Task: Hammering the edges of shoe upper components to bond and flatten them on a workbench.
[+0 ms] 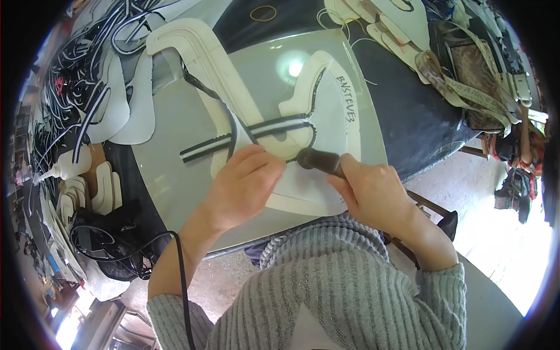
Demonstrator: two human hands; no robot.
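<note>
My right hand (376,192) is wrapped round a small dark hammer (321,161), its head resting on or just above a curved white cut piece (338,111) with handwriting along its edge. A black dotted edging follows the inner curve of that piece. My left hand (248,184) is closed, fingers bunched at the end of a narrow black-and-white strip (236,125) that runs down from the upper left. Its fingertips are partly hidden. Beneath, a straight black-and-white band (204,147) lies across the pieces. A long cream hooked piece (204,55) lies behind.
A grey-green sheet (175,204) covers the dark table (402,111). At left lie tangled piping (87,52), white cut pieces (137,116), a white nozzle bottle (73,163) and a black cable (182,274). Straps and a brown bag (475,76) lie far right; a tape ring (263,13) sits at the back.
</note>
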